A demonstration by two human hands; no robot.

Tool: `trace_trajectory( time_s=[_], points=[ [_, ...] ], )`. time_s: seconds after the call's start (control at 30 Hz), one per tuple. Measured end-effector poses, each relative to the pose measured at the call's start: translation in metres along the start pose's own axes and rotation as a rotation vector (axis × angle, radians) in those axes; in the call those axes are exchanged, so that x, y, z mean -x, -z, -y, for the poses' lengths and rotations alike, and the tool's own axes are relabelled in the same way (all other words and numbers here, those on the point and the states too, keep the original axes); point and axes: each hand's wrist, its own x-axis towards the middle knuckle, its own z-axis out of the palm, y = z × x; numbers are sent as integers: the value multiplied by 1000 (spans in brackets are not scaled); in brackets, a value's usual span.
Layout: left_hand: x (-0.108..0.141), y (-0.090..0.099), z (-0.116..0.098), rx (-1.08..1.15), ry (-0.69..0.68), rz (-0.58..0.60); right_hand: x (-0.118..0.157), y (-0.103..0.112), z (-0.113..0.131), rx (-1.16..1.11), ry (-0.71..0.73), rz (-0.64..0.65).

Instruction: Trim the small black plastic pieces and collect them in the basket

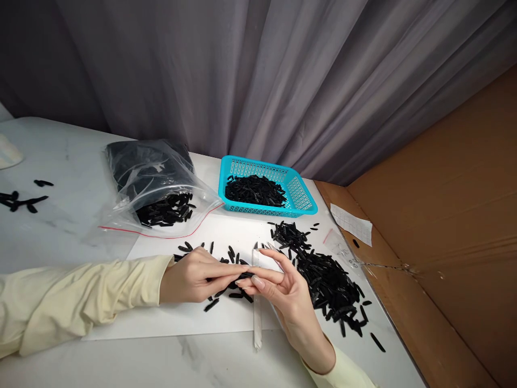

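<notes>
Close together over the white sheet (161, 318), my two hands meet at one small, slender black piece (246, 275). My left hand (194, 276) has its fingers pressed together at the piece's left end. The thumb and fingers of my right hand (293, 296) pinch the other end, with the index finger raised and bent. Several similar black pieces (211, 305) lie scattered on the sheet beneath and around the hands. A narrow white paper-wrapped strip (257, 326) runs under the right fingers; its upper part is partly covered.
Behind the hands stands a blue perforated basket (309, 203) of black pieces. To its left lies an open zip bag (161, 172) of them. A large heap (331, 285) spreads at the right, near a cardboard wall (444, 215) and a small clear bag (341, 248).
</notes>
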Motion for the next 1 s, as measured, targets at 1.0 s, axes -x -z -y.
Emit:
trace_trajectory(
  time_s=[1.0],
  points=[
    [0, 0, 0, 66, -5, 34, 8, -4, 5, -104, -68, -12]
  ],
)
